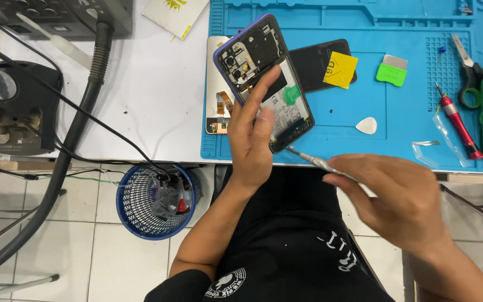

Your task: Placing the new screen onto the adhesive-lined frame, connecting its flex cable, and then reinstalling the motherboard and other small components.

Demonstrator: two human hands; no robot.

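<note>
Nearest, right hand (401, 204) pinching a thin metal tool (314, 160), tip pointing left and far toward the near end of the opened phone (264, 84). Farther, left hand (250, 131) gripping that phone from below, fingers laid on its open back. Long axis from near right to far left, above the blue mat (331, 142) on the surface.

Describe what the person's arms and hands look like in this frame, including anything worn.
Both hands are bare: no gloves, rings or watch show on the left hand or the right hand. The forearms are uncovered too. A short black sleeve ends near the left elbow; it belongs to a black shirt with white print. The right hand is slightly blurred.
</note>
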